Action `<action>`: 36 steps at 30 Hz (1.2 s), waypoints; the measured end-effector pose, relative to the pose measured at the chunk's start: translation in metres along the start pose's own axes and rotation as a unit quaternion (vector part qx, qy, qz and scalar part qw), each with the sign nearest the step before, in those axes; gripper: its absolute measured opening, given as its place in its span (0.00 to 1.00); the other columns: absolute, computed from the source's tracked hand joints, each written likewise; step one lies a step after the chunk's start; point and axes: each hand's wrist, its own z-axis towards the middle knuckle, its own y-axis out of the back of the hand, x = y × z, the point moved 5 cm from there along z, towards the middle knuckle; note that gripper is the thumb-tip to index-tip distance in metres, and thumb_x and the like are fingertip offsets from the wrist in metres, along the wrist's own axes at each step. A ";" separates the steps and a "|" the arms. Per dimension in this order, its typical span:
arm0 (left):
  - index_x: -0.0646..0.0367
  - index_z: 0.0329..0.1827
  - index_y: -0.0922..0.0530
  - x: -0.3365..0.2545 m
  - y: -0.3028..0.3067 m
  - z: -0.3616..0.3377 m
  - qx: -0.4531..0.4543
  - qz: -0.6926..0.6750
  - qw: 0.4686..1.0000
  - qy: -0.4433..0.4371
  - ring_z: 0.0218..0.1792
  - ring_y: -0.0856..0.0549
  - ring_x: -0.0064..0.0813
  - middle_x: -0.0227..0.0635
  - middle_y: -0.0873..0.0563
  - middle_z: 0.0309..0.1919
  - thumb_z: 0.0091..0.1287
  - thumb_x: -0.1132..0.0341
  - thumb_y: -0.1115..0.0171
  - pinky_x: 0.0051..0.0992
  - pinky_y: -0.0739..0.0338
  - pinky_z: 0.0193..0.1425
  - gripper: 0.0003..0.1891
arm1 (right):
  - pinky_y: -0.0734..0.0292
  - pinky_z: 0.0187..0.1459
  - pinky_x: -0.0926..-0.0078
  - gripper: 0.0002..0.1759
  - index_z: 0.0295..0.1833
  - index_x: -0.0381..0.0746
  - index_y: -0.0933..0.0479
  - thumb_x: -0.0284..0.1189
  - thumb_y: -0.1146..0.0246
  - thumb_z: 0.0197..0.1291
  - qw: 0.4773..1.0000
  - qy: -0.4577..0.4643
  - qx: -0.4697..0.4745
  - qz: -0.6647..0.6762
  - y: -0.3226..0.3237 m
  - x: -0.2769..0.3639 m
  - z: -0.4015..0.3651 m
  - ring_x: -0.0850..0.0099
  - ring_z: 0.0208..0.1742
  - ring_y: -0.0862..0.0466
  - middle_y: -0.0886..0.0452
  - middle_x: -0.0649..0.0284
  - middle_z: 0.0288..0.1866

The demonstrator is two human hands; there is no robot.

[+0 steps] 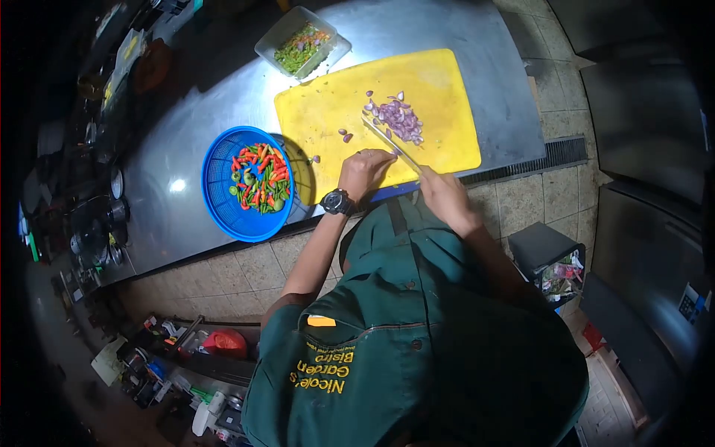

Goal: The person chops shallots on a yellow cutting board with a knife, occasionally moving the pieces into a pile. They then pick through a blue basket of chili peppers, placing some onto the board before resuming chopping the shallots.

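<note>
My left hand (363, 170), with a black watch at the wrist, rests on the lower edge of the yellow cutting board (328, 112). Its bent fingers press on a small shallot piece (392, 156) beside the blade. My right hand (442, 195) grips the handle of a knife (391, 143), whose blade points up and left across the board. Just beyond the blade lies a pile of chopped purple shallots (402, 121). A few whole shallots (345, 135) sit left of the knife.
Left of the board, a blue basket (211, 179) holds red and green chillies. A clear container (328, 36) with chopped vegetables stands behind the board on the metal table (171, 149). A bin (538, 249) stands on the floor at right.
</note>
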 end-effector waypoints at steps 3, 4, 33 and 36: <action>0.53 0.41 0.08 0.001 0.002 0.002 0.010 0.003 1.000 -0.013 0.37 0.09 0.39 0.36 0.06 0.37 0.66 0.68 0.25 0.35 0.14 0.41 0.04 | 0.18 0.46 0.40 0.14 0.58 0.35 0.20 0.30 0.43 0.76 0.998 -0.022 0.049 -0.034 0.011 0.016 0.003 0.37 0.42 0.13 0.13 0.40 0.37; 0.53 0.41 0.08 0.000 0.003 0.003 0.017 0.013 1.000 -0.019 0.37 0.09 0.39 0.37 0.06 0.38 0.66 0.68 0.25 0.35 0.13 0.41 0.04 | 0.20 0.47 0.39 0.14 0.59 0.37 0.20 0.30 0.44 0.77 0.994 -0.038 0.088 -0.046 0.009 0.017 0.003 0.35 0.44 0.15 0.14 0.39 0.39; 0.57 0.42 0.10 0.003 0.015 -0.004 -0.010 0.006 1.000 0.020 0.42 0.09 0.44 0.40 0.07 0.40 0.68 0.68 0.28 0.38 0.13 0.46 0.04 | 0.17 0.49 0.42 0.17 0.65 0.36 0.20 0.29 0.41 0.76 1.000 -0.015 0.012 -0.016 -0.006 0.021 0.028 0.39 0.43 0.12 0.13 0.40 0.36; 0.57 0.47 0.11 0.013 0.043 -0.011 -0.121 0.030 0.983 0.138 0.44 0.09 0.45 0.43 0.09 0.46 0.70 0.66 0.29 0.39 0.14 0.47 0.07 | 0.18 0.49 0.43 0.17 0.64 0.37 0.18 0.32 0.39 0.76 0.999 0.026 -0.018 0.019 0.007 0.007 0.007 0.40 0.42 0.13 0.14 0.41 0.36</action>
